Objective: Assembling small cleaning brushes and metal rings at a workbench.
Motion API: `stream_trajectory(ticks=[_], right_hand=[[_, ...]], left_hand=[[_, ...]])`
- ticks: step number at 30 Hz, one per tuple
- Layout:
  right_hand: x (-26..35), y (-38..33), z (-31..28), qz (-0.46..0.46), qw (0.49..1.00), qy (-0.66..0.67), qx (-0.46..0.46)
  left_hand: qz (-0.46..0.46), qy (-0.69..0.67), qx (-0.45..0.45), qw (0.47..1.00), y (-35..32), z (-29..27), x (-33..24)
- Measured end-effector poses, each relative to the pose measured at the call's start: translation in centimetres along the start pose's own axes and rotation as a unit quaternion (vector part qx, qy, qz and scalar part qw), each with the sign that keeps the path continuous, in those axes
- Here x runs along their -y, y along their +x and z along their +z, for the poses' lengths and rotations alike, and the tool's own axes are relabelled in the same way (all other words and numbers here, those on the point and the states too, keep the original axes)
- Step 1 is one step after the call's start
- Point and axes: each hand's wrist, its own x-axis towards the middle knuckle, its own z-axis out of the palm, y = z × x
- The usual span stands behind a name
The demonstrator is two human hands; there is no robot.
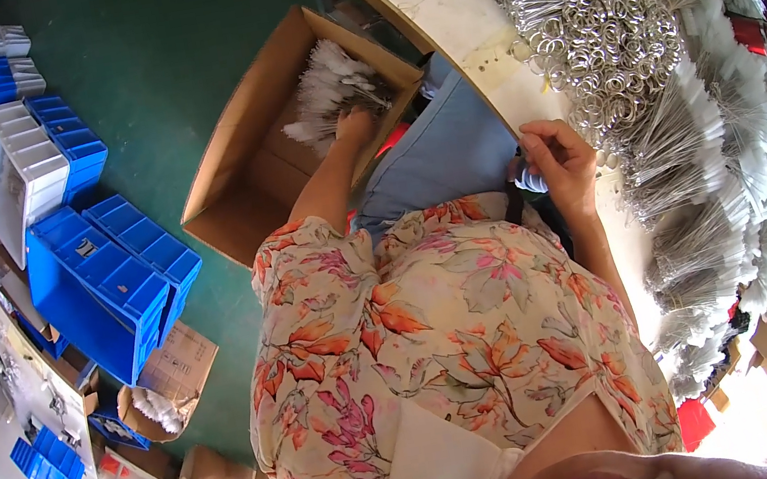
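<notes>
My left hand point(356, 127) reaches down into an open cardboard box point(231, 128). Its fingers close on a bunch of thin wire brushes point(325, 93) with white bristles; the fingertips are partly hidden. At the near edge of the worktable point(459, 17), my right hand point(559, 156) is bent, thumb and fingers drawn together; whatever may be between them I cannot make out. A small pale ringed object point(530, 179) shows just below those fingers. To the right of this hand lies a large pile of brushes point(674, 143), their wire handles ending in metal loops point(607, 34).
Blue bins point(100, 284) and white bins point(30, 160) stand on the green floor point(144, 57) at the left. A smaller carton point(164, 405) with white brushes sits beyond them. My blue-trousered leg point(440, 150) is between the box and the worktable.
</notes>
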Motion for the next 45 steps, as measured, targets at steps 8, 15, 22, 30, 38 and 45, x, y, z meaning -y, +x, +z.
stream_trajectory(ticks=[8, 15, 22, 30, 38, 45], right_hand=[[2.7, -0.9, -2.7, 0.030, 0.997, 0.067, 0.020], [7.3, -1.6, -10.8, -0.151, 0.986, -0.030, -0.066], [8.3, -0.9, -23.7, -0.153, 0.943, -0.152, -0.255], [6.8, 6.8, -32.3, -0.134, 0.916, -0.239, -0.292], [4.4, 19.1, -32.7, -0.039, 0.883, -0.340, -0.321], [5.7, 16.6, -32.9, -0.140, 0.851, -0.275, -0.424]], left_hand=[[-0.200, -0.427, -0.307, 0.827, -3.4, -9.0, 0.5], [0.228, -0.354, -0.534, 0.733, 0.0, -39.9, -15.3], [0.394, -0.194, -0.241, 0.866, 17.0, -45.7, -36.7], [0.320, 0.171, -0.248, 0.898, 21.8, -43.1, -41.1], [0.324, 0.045, -0.233, 0.916, 23.4, -43.4, -38.6], [0.332, -0.250, -0.268, 0.869, 20.3, -41.9, -45.5]])
